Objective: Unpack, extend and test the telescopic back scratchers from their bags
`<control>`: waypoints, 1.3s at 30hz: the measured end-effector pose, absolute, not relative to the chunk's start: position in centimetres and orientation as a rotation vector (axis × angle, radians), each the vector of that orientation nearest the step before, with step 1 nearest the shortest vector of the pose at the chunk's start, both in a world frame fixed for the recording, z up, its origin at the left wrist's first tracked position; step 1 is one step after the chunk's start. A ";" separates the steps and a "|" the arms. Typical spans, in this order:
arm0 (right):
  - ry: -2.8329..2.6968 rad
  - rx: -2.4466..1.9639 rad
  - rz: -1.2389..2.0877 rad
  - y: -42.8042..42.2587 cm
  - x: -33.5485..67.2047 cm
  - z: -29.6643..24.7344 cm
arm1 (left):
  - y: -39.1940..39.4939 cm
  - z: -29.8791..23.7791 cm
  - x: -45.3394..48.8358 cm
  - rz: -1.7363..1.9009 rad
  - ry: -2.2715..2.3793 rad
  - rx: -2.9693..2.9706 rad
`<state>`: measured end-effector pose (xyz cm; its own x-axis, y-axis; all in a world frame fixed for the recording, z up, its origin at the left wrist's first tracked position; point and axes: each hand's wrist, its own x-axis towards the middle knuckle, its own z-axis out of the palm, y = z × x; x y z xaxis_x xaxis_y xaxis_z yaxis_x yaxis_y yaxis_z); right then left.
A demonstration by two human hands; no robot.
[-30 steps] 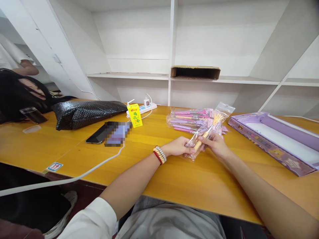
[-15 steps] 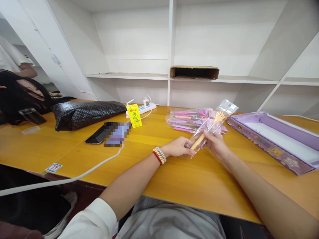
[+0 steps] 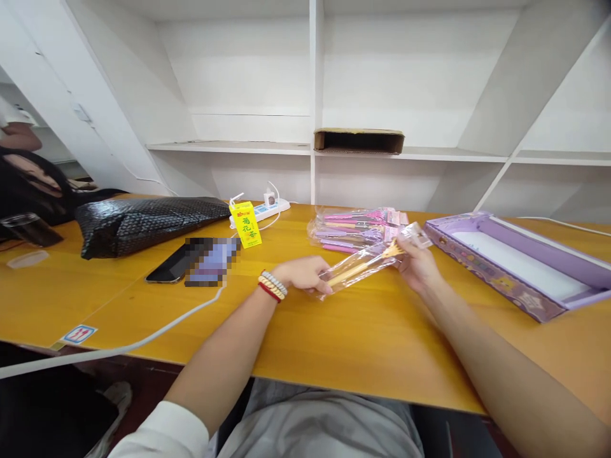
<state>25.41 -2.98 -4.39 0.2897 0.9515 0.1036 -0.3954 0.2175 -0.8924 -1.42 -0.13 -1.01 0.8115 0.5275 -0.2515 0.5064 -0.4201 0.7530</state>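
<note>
A clear plastic sleeve with a yellow stick-like item (image 3: pixel 359 270) in it lies almost level between my hands, just above the wooden table (image 3: pixel 363 343). My left hand (image 3: pixel 303 275), beads on its wrist, pinches the sleeve's near end. My right hand (image 3: pixel 417 261) grips the far end by the sleeve's flap. Right behind them rests a pile of similar sleeves (image 3: pixel 351 230) with pink and purple items.
An open purple box (image 3: pixel 520 264) lies at the right. A yellow drink carton (image 3: pixel 245 224), a power strip (image 3: pixel 262 210), a phone (image 3: pixel 169 267) with a white cable and a black padded bag (image 3: pixel 143 222) are at the left. Another person (image 3: pixel 26 184) sits far left. White shelves hold a cardboard tray (image 3: pixel 358 140).
The sleeve has tipped from slanting upward to nearly level, my left hand sliding left along it and my right hand moving to its far end. My head has turned slightly right.
</note>
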 end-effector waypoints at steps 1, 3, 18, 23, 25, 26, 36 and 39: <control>-0.764 -0.912 1.077 -2.9 25.3 -4.5 | 0.2 -0.8 -1.9 -0.009 0.761 2.072; -0.717 -0.954 1.080 -2.7 25.3 -4.7 | 0.8 -0.8 -2.6 -0.066 0.768 2.025; -0.795 -0.875 1.104 -2.7 26.5 -4.3 | 2.2 -2.1 -3.4 -0.078 0.775 1.949; -0.891 -0.931 1.191 -3.4 25.5 -4.1 | 1.9 -2.8 -1.8 0.326 0.778 1.780; -1.065 -1.064 1.185 -3.6 24.4 -4.7 | 1.3 -3.2 -0.5 0.469 0.793 1.683; -1.164 -1.128 1.143 -3.7 23.7 -5.1 | 0.9 -3.4 0.2 0.524 0.800 1.641; -2.093 -1.089 0.514 -6.4 20.3 -5.7 | -1.5 -4.8 3.6 0.719 0.815 1.368; -2.059 -1.085 0.475 -6.2 20.4 -5.7 | -1.3 -5.0 3.6 0.719 0.842 1.343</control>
<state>20.39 -6.22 -5.71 -0.3616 0.8198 0.4440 0.5424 0.5724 -0.6150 3.55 -1.31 -5.04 0.5273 0.8432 -0.1044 0.0290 0.1049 0.9941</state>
